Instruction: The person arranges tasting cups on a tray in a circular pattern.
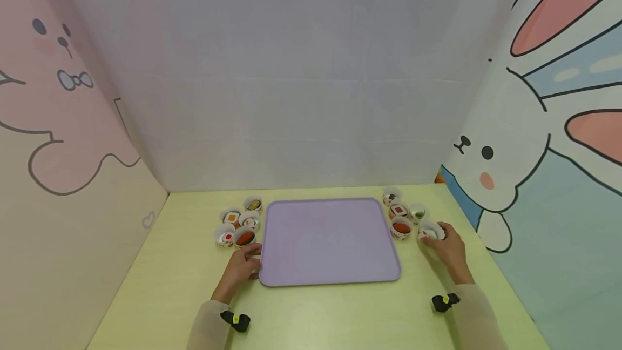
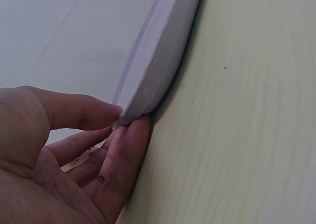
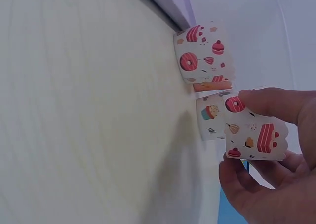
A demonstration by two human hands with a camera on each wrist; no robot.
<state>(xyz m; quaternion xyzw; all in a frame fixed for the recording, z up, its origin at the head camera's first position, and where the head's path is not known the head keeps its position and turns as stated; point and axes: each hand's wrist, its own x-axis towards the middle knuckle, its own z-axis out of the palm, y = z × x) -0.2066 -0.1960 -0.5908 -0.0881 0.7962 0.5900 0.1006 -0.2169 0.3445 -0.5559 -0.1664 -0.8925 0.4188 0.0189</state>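
A pale purple rectangular tray (image 1: pixel 330 242) lies on the table. My left hand (image 1: pixel 239 268) pinches its left edge near the front corner; in the left wrist view the thumb is on the rim (image 2: pixel 148 80) and fingers are beneath it. My right hand (image 1: pixel 452 247) holds a patterned white paper baking cup (image 3: pixel 256 135) between thumb and fingers, to the right of the tray. The cup hangs above the table, with a shadow below. Its contents are hard to make out. A second patterned cup (image 3: pixel 205 56) stands close to the tray in the right wrist view.
Left of the tray stand several paper cups, one with an orange-red filling (image 1: pixel 245 239). More cups stand at its right, including one with a red-orange filling (image 1: pixel 401 228) and one with something green (image 1: pixel 418 214). A white wall (image 1: pixel 301 96) rises behind the table.
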